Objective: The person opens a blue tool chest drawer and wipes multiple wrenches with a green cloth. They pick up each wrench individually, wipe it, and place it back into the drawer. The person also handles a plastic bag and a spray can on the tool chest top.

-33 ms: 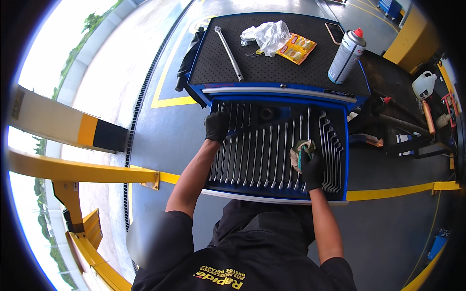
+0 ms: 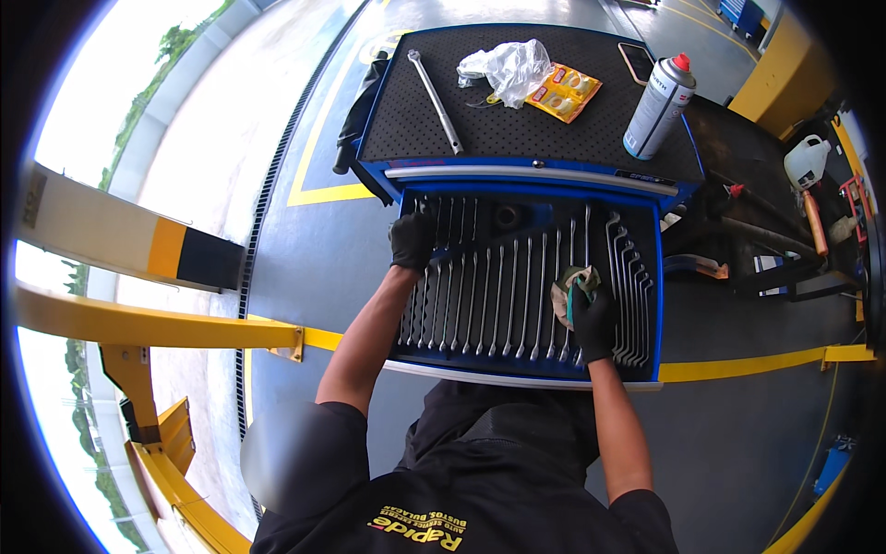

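Note:
An open drawer (image 2: 517, 374) of the blue tool cabinet holds a row of combination wrenches (image 2: 501, 300) in black foam. My left hand (image 2: 412, 242), in a black glove, is at the drawer's far left over the small wrenches (image 2: 458, 222). Its fingers are curled in, and whatever they grip is hidden. My right hand (image 2: 595, 321), also gloved in black, is closed around a crumpled rag (image 2: 572, 291), beige and green. That hand is above the right part of the wrench row, beside the offset ring wrenches (image 2: 630, 295).
On the cabinet's black perforated top (image 2: 388, 129) lie a long steel ratchet handle (image 2: 436, 102), a clear plastic bag (image 2: 512, 69), a yellow packet (image 2: 565, 92) and a phone (image 2: 636, 64). A red-capped spray can (image 2: 657, 109) stands at the right. Yellow lift arms (image 2: 175, 314) reach in from the left.

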Motion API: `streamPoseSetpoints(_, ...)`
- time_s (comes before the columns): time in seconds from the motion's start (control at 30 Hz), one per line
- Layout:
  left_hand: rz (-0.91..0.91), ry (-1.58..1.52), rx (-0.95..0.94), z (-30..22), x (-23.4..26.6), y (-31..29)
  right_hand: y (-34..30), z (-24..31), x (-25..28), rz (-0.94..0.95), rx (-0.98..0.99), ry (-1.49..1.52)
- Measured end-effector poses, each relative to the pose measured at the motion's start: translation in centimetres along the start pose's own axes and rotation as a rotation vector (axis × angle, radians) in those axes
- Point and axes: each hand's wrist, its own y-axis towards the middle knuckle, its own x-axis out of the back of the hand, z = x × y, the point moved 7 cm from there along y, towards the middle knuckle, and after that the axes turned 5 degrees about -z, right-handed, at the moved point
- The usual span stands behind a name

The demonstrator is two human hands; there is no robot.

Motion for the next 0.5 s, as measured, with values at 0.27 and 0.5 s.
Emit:
streamPoseSetpoints(0.27, -0.032, -0.071, 0.035, 0.8, -0.6, -0.6, -0.1, 0.1, -0.1, 0.005, 0.014, -0.027)
streamPoseSetpoints(0.5, 0.157, -0.273, -0.002, 0.7, 2.3, 1.3, 0.0, 0.2, 0.1, 0.011, 0.010, 0.006)
